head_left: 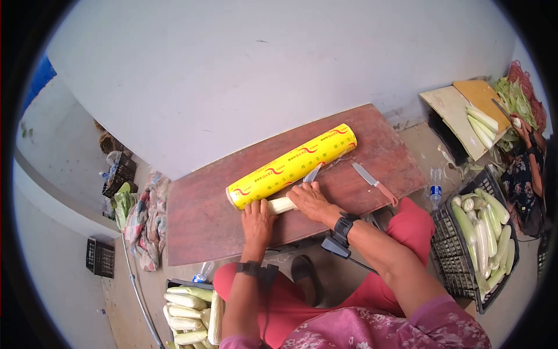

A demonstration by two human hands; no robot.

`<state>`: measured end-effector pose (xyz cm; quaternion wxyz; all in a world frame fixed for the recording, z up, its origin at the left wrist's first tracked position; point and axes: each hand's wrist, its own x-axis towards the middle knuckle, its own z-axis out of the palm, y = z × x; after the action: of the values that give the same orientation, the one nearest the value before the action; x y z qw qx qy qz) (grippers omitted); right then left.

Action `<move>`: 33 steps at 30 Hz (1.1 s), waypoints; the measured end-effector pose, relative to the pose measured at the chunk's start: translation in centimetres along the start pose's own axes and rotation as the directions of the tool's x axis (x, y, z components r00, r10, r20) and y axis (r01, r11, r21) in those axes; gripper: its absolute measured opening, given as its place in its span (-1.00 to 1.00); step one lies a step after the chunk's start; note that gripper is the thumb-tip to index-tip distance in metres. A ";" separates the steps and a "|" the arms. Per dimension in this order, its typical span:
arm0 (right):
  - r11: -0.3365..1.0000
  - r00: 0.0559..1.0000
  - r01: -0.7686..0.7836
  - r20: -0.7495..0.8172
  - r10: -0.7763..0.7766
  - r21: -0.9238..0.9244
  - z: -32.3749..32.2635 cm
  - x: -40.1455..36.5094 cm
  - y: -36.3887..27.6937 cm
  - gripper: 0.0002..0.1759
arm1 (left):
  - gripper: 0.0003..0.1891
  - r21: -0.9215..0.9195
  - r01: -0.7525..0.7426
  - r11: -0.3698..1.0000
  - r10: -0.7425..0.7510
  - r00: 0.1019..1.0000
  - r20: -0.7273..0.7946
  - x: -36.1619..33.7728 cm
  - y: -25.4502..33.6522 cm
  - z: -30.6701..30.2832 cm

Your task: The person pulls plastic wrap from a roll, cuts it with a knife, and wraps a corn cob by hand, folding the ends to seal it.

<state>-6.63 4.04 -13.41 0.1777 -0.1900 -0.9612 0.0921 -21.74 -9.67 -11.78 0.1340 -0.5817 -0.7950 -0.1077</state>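
Reddish table (197, 221) by pale wall (261, 70) bears yellow roll (290, 167).

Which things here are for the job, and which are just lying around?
Probably for the job: the pale stalk, the yellow roll, the stalks in the right-side crate, maybe the pink-handled knife.

Probably just lying around: the plastic bottle, the patterned cloth, the small black crate.

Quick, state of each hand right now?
Left hand: closed, holding one end of the pale, cylindrical vegetable.
Right hand: closed over the same vegetable's other end.
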 end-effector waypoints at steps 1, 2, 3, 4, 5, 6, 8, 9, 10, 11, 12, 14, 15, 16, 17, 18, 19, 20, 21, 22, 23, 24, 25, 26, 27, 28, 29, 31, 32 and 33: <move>1.000 1.000 -0.001 0.008 0.001 -0.002 0.1 0.0 -0.1 -0.78 | -0.42 -0.012 -0.007 1.000 0.007 1.000 0.002 0.0 0.0 -0.1; 1.000 1.000 0.004 0.017 -0.004 -0.004 0.1 -0.1 -0.1 -0.71 | -0.42 -0.023 -0.008 1.000 0.008 1.000 0.002 0.0 0.1 -0.2; 1.000 1.000 0.001 0.015 -0.001 0.001 0.1 -0.2 -0.1 -0.68 | -0.41 -0.035 -0.010 0.999 0.010 1.000 0.002 -0.1 0.2 -0.4; 1.000 1.000 0.002 0.012 -0.002 0.006 0.1 -0.2 -0.1 -0.65 | -0.40 -0.069 -0.007 0.998 0.007 1.000 0.003 -0.2 0.4 -0.8; 1.000 1.000 0.004 0.009 -0.004 0.014 0.1 -0.1 -0.2 -0.63 | -0.40 -0.101 -0.003 0.995 0.004 1.000 0.004 -0.2 0.6 -1.3; 0.999 1.000 -0.003 0.018 0.003 0.041 0.1 -0.1 -0.2 -0.63 | -0.39 -0.134 0.000 0.991 0.001 1.000 0.006 -0.3 0.6 -1.5; 0.996 0.999 -0.023 0.042 0.019 0.090 -0.7 -0.4 -0.2 -0.63 | -0.40 -0.149 0.026 0.989 -0.028 1.000 -0.009 -0.3 0.7 -1.1; 0.991 1.000 -0.015 0.013 0.013 0.134 -1.0 -0.8 -0.3 -0.61 | -0.40 -0.160 0.041 0.986 -0.044 0.999 -0.016 -0.3 0.8 -0.8; 0.984 1.000 -0.005 -0.014 0.008 0.177 -1.2 -1.3 -0.2 -0.59 | -0.40 -0.163 0.040 0.986 -0.045 0.999 -0.027 -0.4 0.8 -0.6; 0.976 0.999 0.006 -0.042 0.004 0.219 -1.5 -1.7 -0.1 -0.56 | -0.41 -0.166 0.040 0.985 -0.047 0.998 -0.038 -0.4 0.6 -0.4; 0.978 0.996 -0.013 -0.079 0.030 0.207 -1.8 -2.2 0.0 -0.55 | -0.41 -0.170 0.040 0.985 -0.049 0.998 -0.049 -0.4 0.5 -0.2; 0.982 0.985 -0.048 -0.157 0.078 0.182 -2.4 -3.3 0.4 -0.52 | -0.41 -0.194 0.038 0.980 -0.050 0.997 -0.057 -0.4 0.5 0.0; 0.984 0.979 -0.075 -0.176 0.103 0.159 -2.9 -3.7 1.1 -0.58 | -0.41 -0.194 0.037 0.980 -0.050 0.997 -0.065 -0.5 0.4 0.2; 0.983 0.974 -0.116 -0.178 0.141 0.142 -3.2 -4.2 1.9 -0.59 | -0.41 -0.193 0.034 0.981 -0.049 0.996 -0.073 -0.5 0.4 0.3; 0.980 0.967 -0.157 -0.184 0.178 0.124 -3.4 -4.7 2.8 -0.60 | -0.41 -0.206 0.033 0.978 -0.050 0.996 -0.077 -0.5 0.4 0.4; 0.975 0.958 -0.197 -0.191 0.214 0.106 -3.6 -5.1 3.6 -0.61 | -0.41 -0.212 0.032 0.977 -0.051 0.995 -0.084 -0.5 0.4 0.4; 0.969 0.960 -0.223 -0.148 0.237 0.106 -3.9 -5.4 4.5 -0.63 | -0.41 -0.216 0.032 0.976 -0.052 0.994 -0.091 -0.5 0.4 0.4; 0.963 0.960 -0.250 -0.104 0.260 0.106 -4.2 -5.7 5.2 -0.65 | -0.41 -0.219 0.031 0.975 -0.054 0.994 -0.098 -0.5 0.4 0.4; 0.955 0.957 -0.276 -0.060 0.283 0.105 -4.5 -5.8 5.9 -0.67 | -0.42 -0.227 0.029 0.973 -0.053 0.993 -0.101 -0.4 0.4 0.3; 0.942 0.944 -0.325 -0.023 0.328 0.085 -4.9 -5.8 6.2 -0.67 | -0.42 -0.235 0.028 0.972 -0.053 0.993 -0.104 -0.5 0.4 0.1; 0.926 0.928 -0.373 0.014 0.373 0.062 -5.2 -5.8 6.4 -0.68 | -0.42 -0.242 0.027 0.970 -0.054 0.993 -0.106 -0.5 0.4 0.1; 0.907 0.907 -0.419 0.050 0.418 0.037 -5.5 -6.0 6.6 -0.69 | -0.44 -0.250 0.029 0.968 -0.057 0.993 -0.106 -0.6 0.5 0.0; 0.888 0.888 -0.459 -0.015 0.459 -0.001 -5.9 -6.1 6.8 -0.69 | -0.45 -0.257 0.030 0.966 -0.059 0.992 -0.108 -0.6 0.4 0.0; 0.866 0.865 -0.500 -0.083 0.496 -0.035 -6.4 -6.4 7.0 -0.70 | -0.47 -0.263 0.029 0.964 -0.060 0.992 -0.110 -0.6 0.4 0.0; 0.839 0.836 -0.541 -0.153 0.528 -0.064 -6.8 -6.6 7.2 -0.70 | -0.47 -0.266 0.031 0.964 -0.062 0.992 -0.109 -0.6 0.4 -0.1; 0.801 0.802 -0.594 -0.135 0.582 -0.078 -7.5 -6.9 7.4 -0.69 | -0.47 -0.268 0.032 0.963 -0.063 0.992 -0.108 -0.6 0.4 -0.1; 0.759 0.764 -0.645 -0.119 0.634 -0.093 -8.3 -7.1 7.7 -0.68 | -0.47 -0.271 0.031 0.962 -0.062 0.992 -0.106 -0.6 0.3 -0.1; 0.705 0.714 -0.700 -0.084 0.695 -0.117 -9.1 -8.2 8.7 -0.66 | -0.48 -0.268 0.035 0.963 -0.067 0.992 -0.110 -0.5 0.4 0.0; 0.697 0.707 -0.706 -0.061 0.705 -0.126 -9.2 -9.0 9.2 -0.64 | -0.48 -0.268 0.040 0.962 -0.073 0.991 -0.112 -0.5 0.4 0.1; 0.690 0.700 -0.711 -0.038 0.713 -0.135 -9.2 -9.8 9.7 -0.62 | -0.48 -0.268 0.042 0.962 -0.074 0.991 -0.110 -0.6 0.5 0.1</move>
<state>8.54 9.94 -10.27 0.1059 -0.5584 -0.8181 0.0879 -21.14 -9.99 -12.04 0.0990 -0.5632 -0.7808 -0.2517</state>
